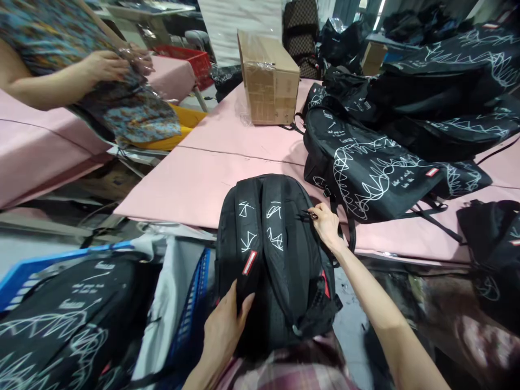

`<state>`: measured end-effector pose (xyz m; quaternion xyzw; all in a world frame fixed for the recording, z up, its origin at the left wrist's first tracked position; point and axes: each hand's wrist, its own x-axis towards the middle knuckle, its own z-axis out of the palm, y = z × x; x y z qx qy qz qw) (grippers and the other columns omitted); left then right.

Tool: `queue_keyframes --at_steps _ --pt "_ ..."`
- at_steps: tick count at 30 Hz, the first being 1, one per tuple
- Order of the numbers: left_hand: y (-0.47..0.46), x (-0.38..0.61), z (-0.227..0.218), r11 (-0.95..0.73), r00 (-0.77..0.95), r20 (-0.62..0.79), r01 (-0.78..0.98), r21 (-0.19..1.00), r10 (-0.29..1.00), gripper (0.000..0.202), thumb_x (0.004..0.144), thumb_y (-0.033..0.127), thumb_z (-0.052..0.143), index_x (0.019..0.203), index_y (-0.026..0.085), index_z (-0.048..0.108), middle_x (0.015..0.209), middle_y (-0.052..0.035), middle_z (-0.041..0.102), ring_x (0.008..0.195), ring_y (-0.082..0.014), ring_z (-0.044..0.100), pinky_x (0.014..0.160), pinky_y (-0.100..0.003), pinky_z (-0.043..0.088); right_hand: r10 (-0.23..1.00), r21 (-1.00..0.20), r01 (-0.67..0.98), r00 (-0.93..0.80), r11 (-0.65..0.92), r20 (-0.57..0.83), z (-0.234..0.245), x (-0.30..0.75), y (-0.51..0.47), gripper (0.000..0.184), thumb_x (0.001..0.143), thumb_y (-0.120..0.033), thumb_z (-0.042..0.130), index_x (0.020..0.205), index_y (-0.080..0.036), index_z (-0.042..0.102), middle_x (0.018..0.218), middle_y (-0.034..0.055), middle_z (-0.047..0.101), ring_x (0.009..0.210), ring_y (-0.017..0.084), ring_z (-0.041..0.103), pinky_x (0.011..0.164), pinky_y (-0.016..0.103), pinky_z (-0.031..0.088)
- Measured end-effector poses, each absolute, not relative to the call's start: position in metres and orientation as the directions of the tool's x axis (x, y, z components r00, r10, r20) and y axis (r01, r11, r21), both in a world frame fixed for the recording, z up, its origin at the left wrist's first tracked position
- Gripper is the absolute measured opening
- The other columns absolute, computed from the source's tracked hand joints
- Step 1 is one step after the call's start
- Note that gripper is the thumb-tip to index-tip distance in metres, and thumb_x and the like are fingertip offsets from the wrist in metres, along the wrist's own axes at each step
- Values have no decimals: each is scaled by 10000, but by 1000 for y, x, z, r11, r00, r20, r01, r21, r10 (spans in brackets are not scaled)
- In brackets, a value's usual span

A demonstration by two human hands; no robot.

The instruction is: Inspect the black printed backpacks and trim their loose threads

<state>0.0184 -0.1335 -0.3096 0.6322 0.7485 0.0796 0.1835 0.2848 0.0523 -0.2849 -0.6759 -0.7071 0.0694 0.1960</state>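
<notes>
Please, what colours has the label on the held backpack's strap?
The label is red and white, clearest in the head view.

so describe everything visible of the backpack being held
The black, fabric-looking backpack lies strap side up, its top over the pink table. White scribbles mark both straps; the left has a red-and-white label. The left hand holds the backpack's lower left; the right hand, gripping a dark tool, is at its upper right.

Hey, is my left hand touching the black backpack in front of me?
Touching. The head view shows the left hand gripping the lower part of a shoulder strap on the black backpack.
</notes>
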Motion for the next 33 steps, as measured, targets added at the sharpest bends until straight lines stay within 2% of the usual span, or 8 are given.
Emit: queue_keyframes --at_steps 4,8,14,17,21,25,29,33 --pt "-121 9 -303 43 -116 193 938 344 974 499 860 397 461 1288 143 429 1156 -153 588 984 -268 603 783 -378 501 993 -404 913 -9 55 116 -283 279 62 311 833 -98 407 982 -210 656 992 67 591 718 149 555 600 256 330" --pt "-68 20 -268 -229 60 496 930 288 867 257 843 273 538 1090 235 597 1082 -88 610 1029 -253 537 880 -412 425 989 -558 830 85 -2 124 -290 287 76 251 844 -154 386 923 -151 624 932 75 610 725 155 554 628 252 361" --pt "38 100 -245 -539 381 484 807 242 788 136 857 265 555 924 269 673 902 -13 694 917 -212 550 852 -422 313 937 -892 446 336 -70 94 -302 316 72 302 815 -387 440 779 -137 606 706 23 604 659 149 526 624 247 395" --pt "72 136 -255 -566 482 360 805 179 799 128 843 270 578 910 243 683 919 -35 687 904 -234 523 829 -439 288 950 -934 349 309 -75 40 -305 327 59 286 766 -413 514 756 -151 630 706 26 632 667 161 546 640 262 401" --pt "89 153 -267 -572 530 265 813 111 805 131 839 279 577 844 212 690 885 -53 672 876 -245 494 791 -425 290 968 -863 498 248 -82 51 -306 335 48 260 805 -372 490 783 -172 656 792 40 677 732 180 596 668 273 412" --pt "91 155 -268 -567 535 223 815 120 815 201 882 248 498 831 204 687 873 -56 660 851 -230 486 747 -393 304 967 -641 766 197 -50 160 -300 336 45 239 848 -334 470 946 -217 654 936 41 677 829 207 612 701 301 418" --pt "93 158 -268 -584 563 197 808 70 803 224 890 194 455 802 176 661 825 -66 628 839 -231 488 716 -374 318 954 -427 903 81 53 290 -288 333 45 432 830 -436 532 1185 -190 524 1028 92 636 902 242 578 725 326 415" --pt "94 161 -274 -577 558 193 814 63 807 206 875 157 437 789 149 624 838 -98 598 852 -241 486 716 -368 335 931 -272 946 -71 177 357 -283 329 45 258 883 -353 489 1056 -178 566 948 77 639 868 221 542 745 326 367"
